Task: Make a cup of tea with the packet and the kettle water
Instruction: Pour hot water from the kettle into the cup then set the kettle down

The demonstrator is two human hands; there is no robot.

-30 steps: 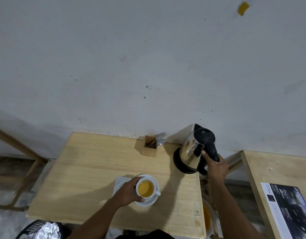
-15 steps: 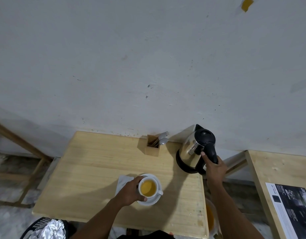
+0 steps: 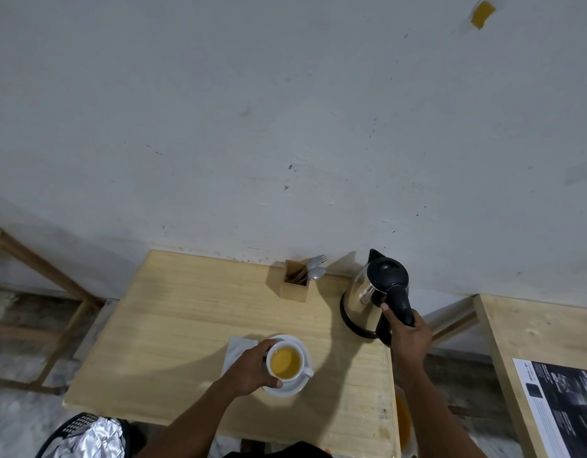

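White ceramic cup full of amber tea, on white saucer near front edge of pale wooden table, handle pointing right. Left hand wrapped round cup's left side. Steel kettle with black lid and handle upright at back right corner, right hand clamped on handle, so right is nearer. Handle axis runs toward person. Packet probably white thing under left hand, hard to tell. Versus a second ago: grips same, only view shifted a bit.

My one head-worn camera looks steeply down from well above my wooden table, facing the wall behind it.
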